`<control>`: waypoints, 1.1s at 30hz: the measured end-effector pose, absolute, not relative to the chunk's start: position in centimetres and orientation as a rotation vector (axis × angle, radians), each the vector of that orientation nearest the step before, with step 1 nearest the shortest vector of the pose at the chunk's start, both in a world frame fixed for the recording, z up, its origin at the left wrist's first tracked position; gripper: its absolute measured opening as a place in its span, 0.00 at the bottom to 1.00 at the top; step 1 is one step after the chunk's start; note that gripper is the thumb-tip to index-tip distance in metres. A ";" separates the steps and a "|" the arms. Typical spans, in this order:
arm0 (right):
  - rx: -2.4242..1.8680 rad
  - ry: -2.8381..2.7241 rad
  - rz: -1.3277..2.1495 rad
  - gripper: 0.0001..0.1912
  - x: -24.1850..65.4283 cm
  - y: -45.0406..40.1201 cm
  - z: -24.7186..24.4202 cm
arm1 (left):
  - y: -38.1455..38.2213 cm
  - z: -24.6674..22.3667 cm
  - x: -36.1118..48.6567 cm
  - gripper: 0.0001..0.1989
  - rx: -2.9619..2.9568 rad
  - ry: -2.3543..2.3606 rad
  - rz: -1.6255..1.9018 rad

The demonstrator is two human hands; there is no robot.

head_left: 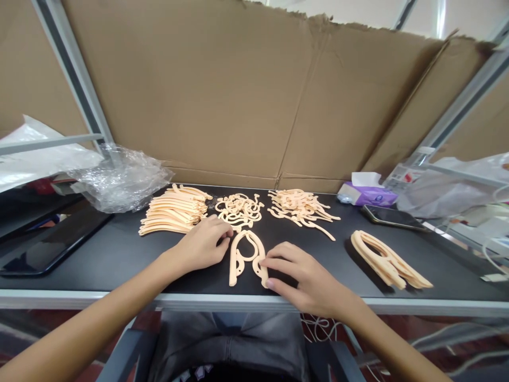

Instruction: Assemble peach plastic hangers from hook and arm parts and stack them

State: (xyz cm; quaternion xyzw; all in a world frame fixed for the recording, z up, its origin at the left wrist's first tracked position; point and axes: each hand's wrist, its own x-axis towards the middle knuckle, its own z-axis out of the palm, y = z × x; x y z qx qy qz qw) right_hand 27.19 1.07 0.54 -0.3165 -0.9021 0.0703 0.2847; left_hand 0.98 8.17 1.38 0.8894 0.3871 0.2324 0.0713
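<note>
A beige plastic folding hanger (250, 260) lies folded on the black tabletop in front of me, its two arms pointing toward me and curved pieces between them. My right hand (304, 276) grips its right arm, thumb at the lower end and fingers higher up. Beside the top of the left arm is my left hand (207, 241), fingers bent and thumb near the fingertips in a pinch; what they hold, if anything, is hidden. Just beyond it lies a pile of curved hook pieces (240, 209).
Straight hanger arms (175, 209) are stacked at left; more curved pieces (298, 204) lie behind right. Several folded hangers (384, 260) form a stack at right. A phone (393, 216), a purple tissue pack (369, 195), a black device (55, 239) and clear plastic wrap (123, 178) surround them.
</note>
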 end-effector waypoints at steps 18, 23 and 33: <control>-1.404 -2.277 -0.171 0.23 28.4 -1.0 -2.5 | 0.7 -1.5 -3.9 0.26 2.816 1.408 0.576; -1.455 -2.265 -0.260 0.25 27.7 -2.0 -3.2 | -1.3 -2.9 -4.6 0.34 2.981 1.479 0.596; -1.527 -2.415 -0.246 0.50 27.7 -2.1 -2.8 | -0.2 -2.7 -3.1 0.50 3.049 1.638 0.438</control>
